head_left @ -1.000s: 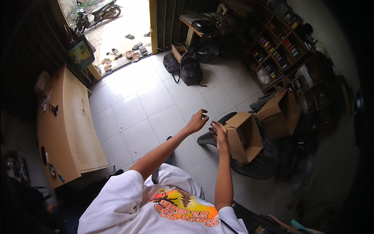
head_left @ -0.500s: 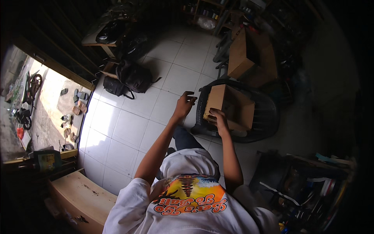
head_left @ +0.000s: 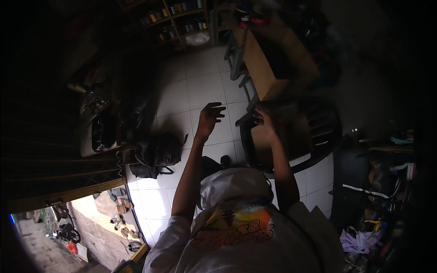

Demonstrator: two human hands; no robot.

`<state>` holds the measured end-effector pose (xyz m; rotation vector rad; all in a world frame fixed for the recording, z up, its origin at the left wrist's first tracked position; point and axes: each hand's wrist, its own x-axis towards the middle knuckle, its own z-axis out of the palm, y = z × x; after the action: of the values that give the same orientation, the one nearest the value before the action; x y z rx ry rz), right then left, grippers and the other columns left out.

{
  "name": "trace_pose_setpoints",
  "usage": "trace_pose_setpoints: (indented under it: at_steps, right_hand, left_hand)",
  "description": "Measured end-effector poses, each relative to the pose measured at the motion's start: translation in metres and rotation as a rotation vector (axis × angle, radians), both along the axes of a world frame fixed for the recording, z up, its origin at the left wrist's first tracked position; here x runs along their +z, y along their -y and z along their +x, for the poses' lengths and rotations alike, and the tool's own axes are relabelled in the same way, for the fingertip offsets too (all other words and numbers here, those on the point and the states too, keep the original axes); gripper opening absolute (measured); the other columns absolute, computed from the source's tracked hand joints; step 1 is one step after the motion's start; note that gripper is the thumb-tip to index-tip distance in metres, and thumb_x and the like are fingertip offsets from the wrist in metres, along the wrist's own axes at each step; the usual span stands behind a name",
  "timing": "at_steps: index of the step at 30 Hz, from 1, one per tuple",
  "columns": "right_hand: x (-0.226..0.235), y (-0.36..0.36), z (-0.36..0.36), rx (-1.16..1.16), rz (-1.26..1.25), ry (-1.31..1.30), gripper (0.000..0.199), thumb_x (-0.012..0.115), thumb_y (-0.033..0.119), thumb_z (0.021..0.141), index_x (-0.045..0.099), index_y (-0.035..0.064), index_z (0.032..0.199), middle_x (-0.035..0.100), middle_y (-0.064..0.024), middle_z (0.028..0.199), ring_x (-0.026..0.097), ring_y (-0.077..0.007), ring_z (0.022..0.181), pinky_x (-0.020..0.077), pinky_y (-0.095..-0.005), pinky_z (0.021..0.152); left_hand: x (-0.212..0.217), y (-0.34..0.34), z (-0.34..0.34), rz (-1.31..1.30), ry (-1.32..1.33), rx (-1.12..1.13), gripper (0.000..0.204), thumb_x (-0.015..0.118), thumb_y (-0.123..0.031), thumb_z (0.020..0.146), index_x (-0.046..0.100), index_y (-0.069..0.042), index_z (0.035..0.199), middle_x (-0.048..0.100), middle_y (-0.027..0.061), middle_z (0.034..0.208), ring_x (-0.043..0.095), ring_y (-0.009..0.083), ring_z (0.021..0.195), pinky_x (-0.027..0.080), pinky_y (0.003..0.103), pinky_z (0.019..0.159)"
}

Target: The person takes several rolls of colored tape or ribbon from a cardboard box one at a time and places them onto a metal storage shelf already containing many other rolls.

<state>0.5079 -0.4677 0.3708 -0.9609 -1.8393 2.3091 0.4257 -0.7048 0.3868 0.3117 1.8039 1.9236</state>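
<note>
My left hand (head_left: 210,122) is raised over the tiled floor, its fingers apart and slightly bent, holding nothing. To the right, my right hand (head_left: 266,123) hovers over the near-left side of a dark plastic armchair (head_left: 324,125). Its fingers are loosely curled and parted, and no object shows in them. Below that hand, an open cardboard box (head_left: 261,142) rests on the chair seat. The right forearm covers part of the box, and deep shadow hides its inside.
A larger open cardboard box (head_left: 260,61) stands beyond the chair, by grey stools (head_left: 236,57). Black bags (head_left: 157,152) lie on the floor at left. Shelves of thread spools (head_left: 184,22) line the back. Footwear (head_left: 122,209) sits outside the doorway. A cluttered dark table is at right.
The view has turned toward the right and darkened. My right hand has come off the box's left edge and lifted away from it. My left hand stays raised and open.
</note>
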Motion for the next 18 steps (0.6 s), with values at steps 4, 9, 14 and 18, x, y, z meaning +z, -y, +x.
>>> trace_pose_setpoints:
  at_steps: [4,9,14,18]
  right_hand:
    - [0.018,0.028,-0.076,0.032,0.023,0.071,0.033,0.063,0.022,0.084,0.062,0.0054,0.113,0.065,-0.0038,0.101,0.064,-0.0153,0.085,0.0501,-0.0291,0.069]
    - [0.002,0.039,-0.169,0.024,0.026,0.088,0.036,0.064,0.024,0.084,0.060,0.0058,0.114,0.064,-0.0040,0.103,0.064,-0.0160,0.089,0.0498,-0.0313,0.071]
    - [-0.001,0.031,-0.233,-0.023,0.029,0.058,0.044,0.065,0.033,0.085,0.058,0.0038,0.117,0.062,-0.0066,0.112,0.064,-0.0203,0.094,0.0496,-0.0351,0.076]
    - [-0.002,0.013,-0.255,-0.160,0.061,0.059,0.050,0.064,0.034,0.085,0.056,-0.0003,0.121,0.061,-0.0109,0.111,0.065,-0.0211,0.093,0.0493,-0.0358,0.076]
  left_hand:
    - [-0.012,0.005,-0.083,-0.002,0.050,0.004,0.042,0.052,-0.026,0.093,0.050,0.000,0.126,0.064,0.0158,0.116,0.065,0.0253,0.094,0.051,0.038,0.082]
    - [-0.030,-0.011,-0.190,0.022,0.017,-0.034,0.031,0.049,-0.020,0.096,0.058,-0.001,0.119,0.065,0.0101,0.111,0.064,0.0228,0.091,0.052,0.035,0.077]
    - [-0.021,-0.045,-0.293,-0.145,-0.047,-0.174,0.029,0.051,-0.018,0.094,0.063,-0.002,0.115,0.066,0.0085,0.096,0.063,0.0189,0.087,0.051,0.033,0.074]
    - [-0.005,-0.097,-0.346,-0.236,-0.008,-0.406,0.034,0.053,-0.025,0.096,0.059,-0.003,0.121,0.064,0.0115,0.113,0.062,0.0227,0.102,0.050,0.036,0.085]
